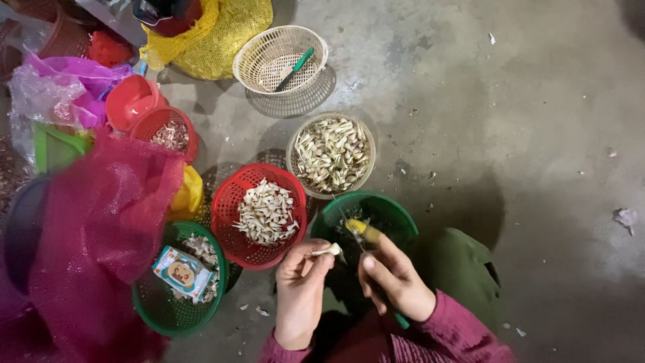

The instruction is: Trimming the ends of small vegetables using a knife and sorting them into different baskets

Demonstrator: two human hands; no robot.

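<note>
While the left hand [300,286] pinches a pale garlic clove [327,251], the right hand [395,277] is clamped on a small knife [363,232], both over the green basket [396,216]; a red basket [225,208] of peeled cloves sits at nine o'clock.

Blade beyond right hand [395,279] fingertips too thin, dark to make out. Piece pinched at left hand [300,289] fingertips too small to identify. Both forearms cut off by bottom edge. Pink mesh sack [101,235] left of fingers blurred, cropped. Green basket [376,212] floor beyond fingertips lost in shadow.
</note>
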